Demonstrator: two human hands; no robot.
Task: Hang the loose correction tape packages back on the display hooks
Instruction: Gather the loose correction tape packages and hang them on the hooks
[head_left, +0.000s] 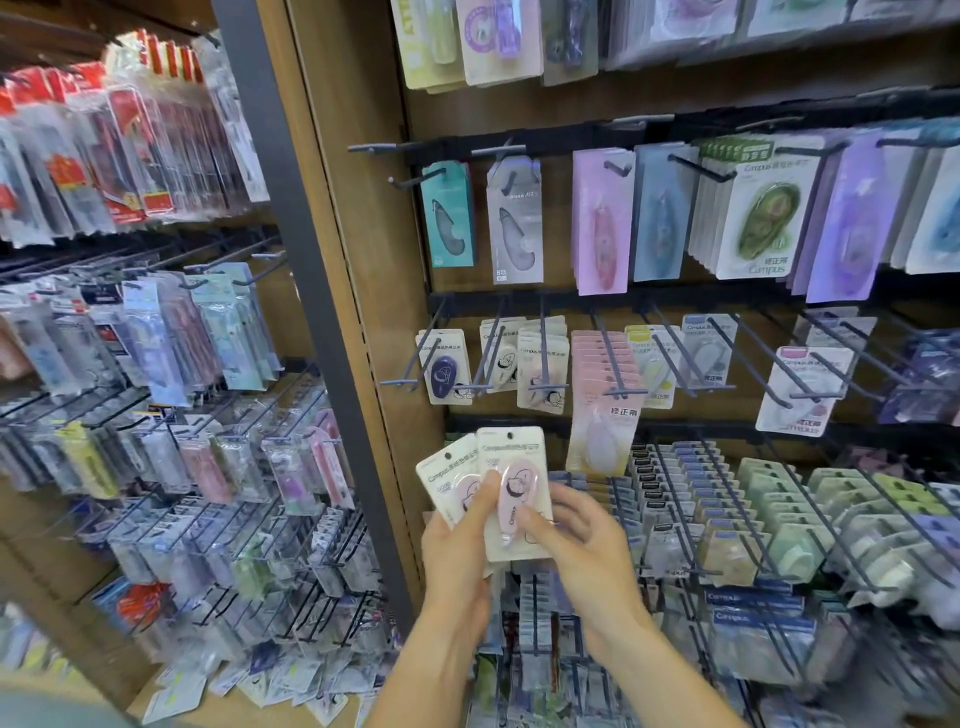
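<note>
Now holding two loose correction tape packages, fanned one over the other, low in front of the display. Left hand gripping the rear package from below, thumb laid across its face and touching the front one. Right hand pinching the front package, fingers curled around its right edge and thumb pressing just under the pink dispenser. Both cards upright, punched holes at the top, clear of either hand. Just above and slightly right of the hands, a hook carrying matching cream cards with a pink dispenser, probably the home for these two; just left of that, a hook with a navy version. Likely risks from here: missing the small hole with the hook tip and bending or tearing the card, since the hooks jut out toward the hands and slant; threading both cards at once and having the rear one slip free, given the loose overlap; knocking the pink stack beside the target with the right wrist while reaching up; hanging on the wrong hook, because neighbouring cards look much alike. Dropping either package would send it into the crowded rows of stock below the hands.
</note>
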